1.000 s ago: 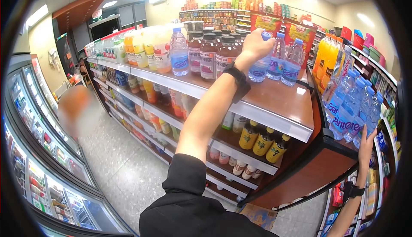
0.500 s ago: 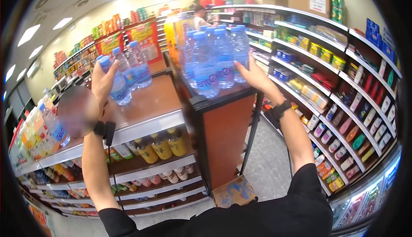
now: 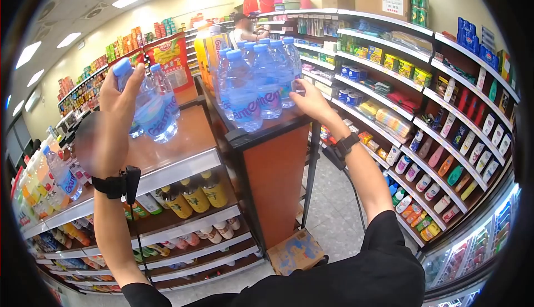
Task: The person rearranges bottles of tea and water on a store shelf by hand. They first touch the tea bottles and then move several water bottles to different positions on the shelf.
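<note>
Restocking water at the end display [image 3: 278,162].
Your left hand [image 3: 119,98] is gripping a bottle [image 3: 149,109] by its neck, clear of the shelf; your right hand [image 3: 308,98], grip loosely spread, is steadying the bottle cluster [image 3: 253,87] atop that display.

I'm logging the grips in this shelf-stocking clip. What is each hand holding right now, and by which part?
The left hand grips a water bottle around its neck and shoulder, below the blue cap. The right hand touches the side of a bottle in the end-shelf cluster; no closed grip is visible.

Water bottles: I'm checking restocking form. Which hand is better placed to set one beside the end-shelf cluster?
Left, probably: the left hand already grips a water bottle; the right hand only touches the cluster.
</note>
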`<state>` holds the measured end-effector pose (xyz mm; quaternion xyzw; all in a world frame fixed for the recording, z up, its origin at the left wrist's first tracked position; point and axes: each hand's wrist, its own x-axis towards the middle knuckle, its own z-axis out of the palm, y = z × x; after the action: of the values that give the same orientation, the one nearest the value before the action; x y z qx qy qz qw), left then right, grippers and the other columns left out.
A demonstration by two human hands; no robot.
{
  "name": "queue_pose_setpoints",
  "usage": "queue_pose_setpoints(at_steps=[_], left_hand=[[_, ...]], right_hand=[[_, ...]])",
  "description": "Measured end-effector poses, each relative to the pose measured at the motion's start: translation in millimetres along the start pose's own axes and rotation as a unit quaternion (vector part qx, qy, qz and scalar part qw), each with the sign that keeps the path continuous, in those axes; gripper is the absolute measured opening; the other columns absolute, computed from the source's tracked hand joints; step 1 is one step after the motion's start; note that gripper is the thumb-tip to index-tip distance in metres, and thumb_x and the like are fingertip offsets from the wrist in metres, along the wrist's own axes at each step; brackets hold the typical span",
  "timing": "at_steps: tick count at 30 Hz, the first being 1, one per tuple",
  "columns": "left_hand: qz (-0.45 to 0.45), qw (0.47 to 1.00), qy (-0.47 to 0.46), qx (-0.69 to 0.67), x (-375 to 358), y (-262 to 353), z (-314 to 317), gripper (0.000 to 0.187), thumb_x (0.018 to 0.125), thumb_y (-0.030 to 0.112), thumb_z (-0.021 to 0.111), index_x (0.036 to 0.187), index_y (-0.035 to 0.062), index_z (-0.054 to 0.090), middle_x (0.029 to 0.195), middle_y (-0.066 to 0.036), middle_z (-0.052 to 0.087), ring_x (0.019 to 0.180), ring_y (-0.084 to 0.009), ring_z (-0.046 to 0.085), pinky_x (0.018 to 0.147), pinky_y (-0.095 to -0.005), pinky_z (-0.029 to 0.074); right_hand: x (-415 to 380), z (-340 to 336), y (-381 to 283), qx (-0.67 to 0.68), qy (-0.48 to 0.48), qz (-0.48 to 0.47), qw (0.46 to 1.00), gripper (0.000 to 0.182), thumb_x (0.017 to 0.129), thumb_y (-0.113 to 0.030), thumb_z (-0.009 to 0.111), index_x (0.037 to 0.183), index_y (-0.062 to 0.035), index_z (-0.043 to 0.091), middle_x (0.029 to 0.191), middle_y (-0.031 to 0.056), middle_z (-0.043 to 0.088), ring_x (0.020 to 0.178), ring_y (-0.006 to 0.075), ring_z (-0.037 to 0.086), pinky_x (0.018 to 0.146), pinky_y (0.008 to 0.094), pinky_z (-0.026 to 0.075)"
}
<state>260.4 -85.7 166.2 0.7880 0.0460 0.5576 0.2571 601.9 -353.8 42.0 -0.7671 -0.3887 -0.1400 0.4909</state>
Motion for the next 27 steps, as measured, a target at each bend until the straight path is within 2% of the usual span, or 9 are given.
queue_pose_setpoints(at_steps=[4, 6, 10, 12, 13, 17, 21, 24, 27], left_hand=[[0.054, 0.996, 0.031, -0.067, 1, 33, 14, 0.032, 0.099, 0.03, 0.071, 0.11, 0.0006, 0.064, 0.094, -0.002, 0.065, 0.082, -0.0074, 0.059, 0.074, -0.0245, 0.049], [0.047, 0.984, 0.034, -0.171, -5, 59, 27, 0.03, 0.1, 0.027, 0.07, 0.111, 0.0, 0.064, 0.094, -0.003, 0.067, 0.084, -0.0079, 0.062, 0.075, -0.0247, 0.051], [0.125, 0.97, -0.047, -0.204, -16, 92, 50, 0.028, 0.103, 0.024, 0.064, 0.12, 0.001, 0.062, 0.106, -0.005, 0.07, 0.094, -0.0085, 0.063, 0.083, -0.0259, 0.052], [0.168, 0.954, -0.074, -0.237, -25, 114, 69, 0.027, 0.103, 0.02, 0.064, 0.121, 0.0014, 0.06, 0.107, -0.005, 0.069, 0.094, -0.0086, 0.063, 0.084, -0.026, 0.053], [0.198, 0.944, -0.089, -0.248, -28, 121, 80, 0.028, 0.102, 0.02, 0.065, 0.121, 0.0011, 0.059, 0.107, -0.004, 0.069, 0.094, -0.0085, 0.063, 0.084, -0.0263, 0.053], [0.262, 0.929, -0.121, -0.232, -30, 144, 104, 0.035, 0.098, 0.02, 0.071, 0.123, 0.0003, 0.056, 0.107, -0.006, 0.068, 0.097, -0.0114, 0.064, 0.087, -0.0299, 0.053], [0.319, 0.938, -0.097, -0.095, -20, 140, 105, 0.048, 0.095, 0.026, 0.075, 0.132, 0.0015, 0.055, 0.115, -0.01, 0.067, 0.106, -0.0195, 0.066, 0.095, -0.0372, 0.052], [0.306, 0.944, -0.1, -0.077, -8, 116, 94, 0.047, 0.097, 0.029, 0.071, 0.132, 0.0017, 0.057, 0.119, -0.01, 0.066, 0.108, -0.0202, 0.066, 0.096, -0.0371, 0.052], [0.189, 0.968, -0.156, -0.055, 2, 91, 66, 0.043, 0.1, 0.03, 0.067, 0.13, 0.0012, 0.06, 0.119, -0.012, 0.068, 0.112, -0.0202, 0.066, 0.097, -0.0365, 0.052]], right_hand=[[-3, -4, -16, 0.045, 0.092, -0.069, 0.992, 0.057, 0.091, -0.021, 0.071, 0.139, 0.0037, 0.053, 0.125, 0.0219, 0.067, 0.115, 0.0287, 0.067, 0.097, 0.0398, 0.053], [-25, -20, -62, 0.166, 0.014, -0.134, 0.977, 0.063, 0.09, -0.023, 0.075, 0.142, 0.0012, 0.05, 0.13, 0.0216, 0.064, 0.122, 0.029, 0.063, 0.102, 0.0417, 0.051], [-76, -40, -151, 0.122, -0.122, -0.237, 0.956, 0.094, 0.088, -0.024, 0.081, 0.159, -0.0051, 0.022, 0.146, 0.0258, 0.051, 0.141, 0.0345, 0.047, 0.113, 0.0456, 0.042], [-93, -34, -171, 0.093, -0.136, -0.281, 0.945, 0.103, 0.085, -0.023, 0.084, 0.16, -0.0055, 0.016, 0.146, 0.0284, 0.05, 0.14, 0.036, 0.048, 0.114, 0.0464, 0.041], [-94, -26, -176, 0.126, -0.109, -0.315, 0.935, 0.098, 0.082, -0.023, 0.086, 0.155, -0.003, 0.024, 0.141, 0.0292, 0.053, 0.132, 0.0362, 0.056, 0.109, 0.0453, 0.046], [-96, -31, -167, 0.112, -0.022, -0.268, 0.957, 0.083, 0.081, -0.024, 0.088, 0.141, -0.0028, 0.034, 0.117, 0.0221, 0.068, 0.106, 0.0334, 0.071, 0.091, 0.0433, 0.057], [-90, -51, -156, 0.0, 0.076, -0.247, 0.966, 0.083, 0.08, -0.025, 0.088, 0.141, -0.003, 0.036, 0.112, 0.0203, 0.07, 0.102, 0.0321, 0.073, 0.089, 0.0424, 0.057], [-66, -53, -114, -0.066, 0.154, -0.255, 0.952, 0.079, 0.081, -0.025, 0.088, 0.139, -0.0027, 0.04, 0.113, 0.0201, 0.07, 0.1, 0.0308, 0.073, 0.087, 0.0406, 0.058], [-50, -50, -82, 0.0, 0.156, -0.161, 0.974, 0.071, 0.081, -0.022, 0.088, 0.133, 0.0019, 0.046, 0.114, 0.0187, 0.071, 0.101, 0.0258, 0.073, 0.089, 0.0372, 0.057]])
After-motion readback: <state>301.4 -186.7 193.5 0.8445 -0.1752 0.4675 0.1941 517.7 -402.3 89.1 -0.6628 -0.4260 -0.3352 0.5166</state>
